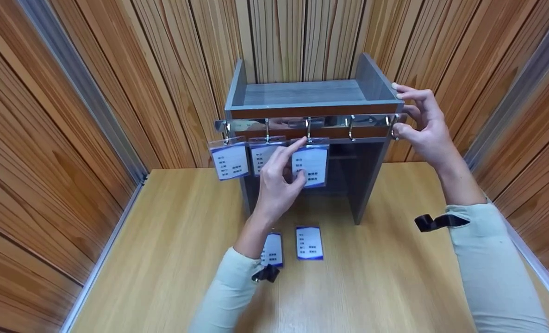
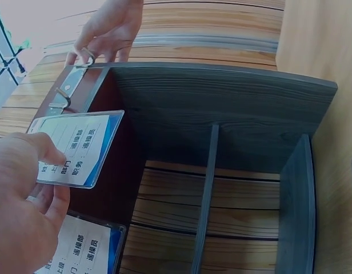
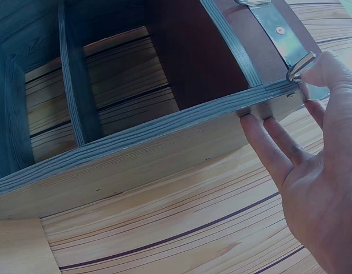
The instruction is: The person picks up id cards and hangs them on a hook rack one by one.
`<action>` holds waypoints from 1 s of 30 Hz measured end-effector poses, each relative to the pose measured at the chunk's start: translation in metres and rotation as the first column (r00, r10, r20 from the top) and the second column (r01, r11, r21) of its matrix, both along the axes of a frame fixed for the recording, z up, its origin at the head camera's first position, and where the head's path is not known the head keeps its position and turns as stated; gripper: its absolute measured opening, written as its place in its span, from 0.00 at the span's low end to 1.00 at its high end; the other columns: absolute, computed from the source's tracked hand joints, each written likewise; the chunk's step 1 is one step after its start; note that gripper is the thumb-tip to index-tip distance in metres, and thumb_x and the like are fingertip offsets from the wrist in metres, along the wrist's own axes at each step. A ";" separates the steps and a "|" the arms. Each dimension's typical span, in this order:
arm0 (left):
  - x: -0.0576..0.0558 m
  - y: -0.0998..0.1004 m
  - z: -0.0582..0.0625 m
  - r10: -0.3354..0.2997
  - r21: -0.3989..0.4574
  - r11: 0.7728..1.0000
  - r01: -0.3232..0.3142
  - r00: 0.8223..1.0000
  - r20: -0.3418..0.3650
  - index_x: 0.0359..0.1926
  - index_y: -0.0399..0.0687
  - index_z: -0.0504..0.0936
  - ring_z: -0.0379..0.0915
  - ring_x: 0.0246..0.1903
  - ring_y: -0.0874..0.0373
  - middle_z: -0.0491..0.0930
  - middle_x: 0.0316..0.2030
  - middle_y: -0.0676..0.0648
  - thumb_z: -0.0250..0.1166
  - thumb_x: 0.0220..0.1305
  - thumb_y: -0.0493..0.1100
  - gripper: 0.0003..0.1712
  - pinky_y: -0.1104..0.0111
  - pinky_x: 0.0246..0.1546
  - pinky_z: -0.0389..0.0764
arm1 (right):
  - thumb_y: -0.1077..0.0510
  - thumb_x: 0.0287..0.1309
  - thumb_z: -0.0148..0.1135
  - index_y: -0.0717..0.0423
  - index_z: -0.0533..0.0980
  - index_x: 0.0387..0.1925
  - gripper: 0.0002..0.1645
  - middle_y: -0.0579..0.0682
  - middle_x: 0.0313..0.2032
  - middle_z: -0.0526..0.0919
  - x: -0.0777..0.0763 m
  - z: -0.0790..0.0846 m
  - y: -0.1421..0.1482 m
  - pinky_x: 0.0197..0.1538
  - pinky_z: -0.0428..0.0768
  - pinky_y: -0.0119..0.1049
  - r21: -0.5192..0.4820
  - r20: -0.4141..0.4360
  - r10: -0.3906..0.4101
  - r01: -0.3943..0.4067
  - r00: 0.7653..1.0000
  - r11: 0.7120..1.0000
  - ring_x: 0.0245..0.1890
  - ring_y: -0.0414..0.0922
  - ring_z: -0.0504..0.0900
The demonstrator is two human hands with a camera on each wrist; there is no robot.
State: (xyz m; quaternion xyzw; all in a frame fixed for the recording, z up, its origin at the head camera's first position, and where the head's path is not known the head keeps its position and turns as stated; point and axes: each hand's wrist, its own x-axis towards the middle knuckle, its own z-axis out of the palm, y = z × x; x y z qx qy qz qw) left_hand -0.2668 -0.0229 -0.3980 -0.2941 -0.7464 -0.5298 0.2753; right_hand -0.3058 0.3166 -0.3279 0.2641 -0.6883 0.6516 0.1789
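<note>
In the head view, part of a white-and-blue rectangular plastic badge [image 1: 314,159] is covered by the left hand [image 1: 277,182], and its join with the 3rd hook is masked by the fingertips, so whether it hangs there cannot be told. At 9 o'clock from it, 1 similar badge hanging in the 2nd place [image 1: 258,155] is partly hidden by the same hand, while 1 badge hanging at the left end [image 1: 230,162] is seen whole. Toward 7 o'clock, 1 loose badge beside the sleeve [image 1: 275,247] is partly covered by the forearm; at 6 o'clock, 1 fully visible loose badge [image 1: 308,243] is laid on the yellowish wooden tabletop [image 1: 371,277]. The smallest print cannot be read.

The held badge is pinched by the left hand, thumb on its face and fingers behind, with the index finger extended toward the hook. Between 2 and 3 o'clock, the front corner of the grey wood-grain shelf unit [image 1: 302,92] is gripped by the right hand [image 1: 427,129]: its thumb is set at the last hook of the shiny metal 5-hook rail [image 1: 325,121], its fingertips against the outer side panel.
</note>
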 end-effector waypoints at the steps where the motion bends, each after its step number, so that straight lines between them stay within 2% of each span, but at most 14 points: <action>1: 0.000 0.000 0.000 0.001 -0.002 1.000 -0.001 1.000 -0.003 0.76 0.44 0.80 0.80 0.46 0.51 0.87 0.58 0.41 0.72 0.73 0.31 0.33 0.72 0.46 0.86 | 0.79 0.71 0.56 0.62 0.70 0.70 0.30 0.48 0.83 0.70 0.000 0.000 0.000 0.48 0.91 0.29 0.000 -0.001 0.004 -0.004 1.000 1.000 0.70 0.50 0.79; 11: 0.000 0.006 -0.006 0.039 -0.025 0.999 -0.038 0.998 0.038 0.76 0.45 0.81 0.82 0.46 0.51 0.86 0.57 0.41 0.72 0.74 0.33 0.31 0.71 0.48 0.88 | 0.77 0.73 0.57 0.63 0.69 0.72 0.30 0.47 0.83 0.70 0.000 -0.002 0.001 0.50 0.91 0.30 0.026 -0.018 0.000 0.001 1.000 1.000 0.71 0.49 0.80; 18: -0.002 0.009 -0.012 0.045 0.034 0.998 -0.047 0.998 0.034 0.77 0.43 0.78 0.83 0.49 0.50 0.87 0.60 0.40 0.72 0.75 0.33 0.32 0.70 0.51 0.89 | 0.78 0.71 0.57 0.64 0.69 0.71 0.30 0.47 0.83 0.71 0.000 -0.002 0.001 0.48 0.91 0.29 0.007 -0.002 -0.016 0.016 1.000 1.000 0.70 0.50 0.80; 23: 0.000 0.007 -0.017 0.053 0.062 0.997 -0.056 0.998 0.043 0.76 0.42 0.79 0.84 0.47 0.50 0.87 0.55 0.40 0.72 0.75 0.33 0.31 0.70 0.51 0.89 | 0.79 0.69 0.57 0.64 0.69 0.71 0.31 0.47 0.82 0.72 -0.001 -0.003 0.001 0.45 0.89 0.28 -0.009 0.008 -0.015 0.015 1.000 1.000 0.69 0.50 0.80; 30: -0.001 0.006 -0.016 0.074 0.054 0.996 -0.076 0.996 0.047 0.77 0.43 0.80 0.84 0.47 0.50 0.87 0.52 0.40 0.72 0.75 0.34 0.32 0.71 0.50 0.89 | 0.79 0.69 0.59 0.64 0.69 0.71 0.31 0.48 0.82 0.72 -0.002 -0.002 0.002 0.46 0.89 0.28 0.000 0.003 -0.026 0.026 1.000 1.000 0.69 0.49 0.80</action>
